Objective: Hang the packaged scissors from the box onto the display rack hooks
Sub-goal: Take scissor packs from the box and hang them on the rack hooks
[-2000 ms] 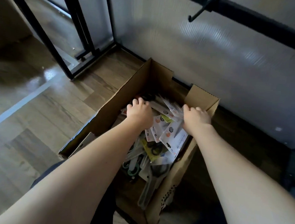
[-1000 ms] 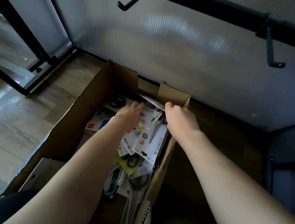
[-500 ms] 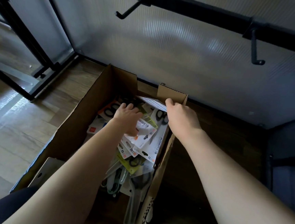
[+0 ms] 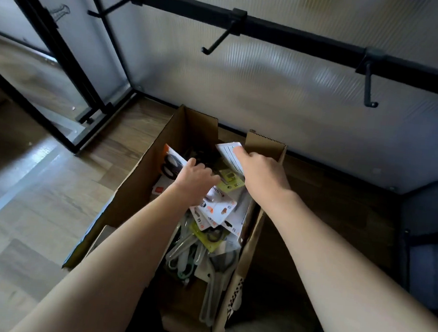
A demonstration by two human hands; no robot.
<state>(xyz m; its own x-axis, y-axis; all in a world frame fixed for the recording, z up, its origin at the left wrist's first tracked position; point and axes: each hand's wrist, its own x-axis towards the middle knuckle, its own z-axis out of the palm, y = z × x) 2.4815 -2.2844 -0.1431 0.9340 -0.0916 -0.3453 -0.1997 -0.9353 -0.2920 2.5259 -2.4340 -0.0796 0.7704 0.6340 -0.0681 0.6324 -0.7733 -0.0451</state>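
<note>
Above and beyond both my hands ran the black rack rail [image 4: 289, 41], crossing from my left down toward my right in front of a pale ribbed wall panel [image 4: 271, 96]. Below my arms the wooden floor [image 4: 37, 203] spread out to the left. Directly under my forearms stood the open cardboard box [image 4: 142, 185], its far flaps rising just past my fingertips. Inside it, under and behind both hands, lay a loose heap of packaged scissors [image 4: 216, 216], white, orange and yellow cards overlapping, with bare grey handles showing nearer my elbows. My right hand [image 4: 262, 175] reached over the box's far right corner and gripped a white carded pack [image 4: 229, 153] by its edge, lifted a little above the heap. My left hand [image 4: 195, 182] lay just beside it, fingers curled down among the packs; whether it had actually grasped one I could not tell. Three hooks jutted from the rail: one [image 4: 218, 42] above my left hand, one [image 4: 369, 86] up to the right, one [image 4: 104, 11] far to the left.
</note>
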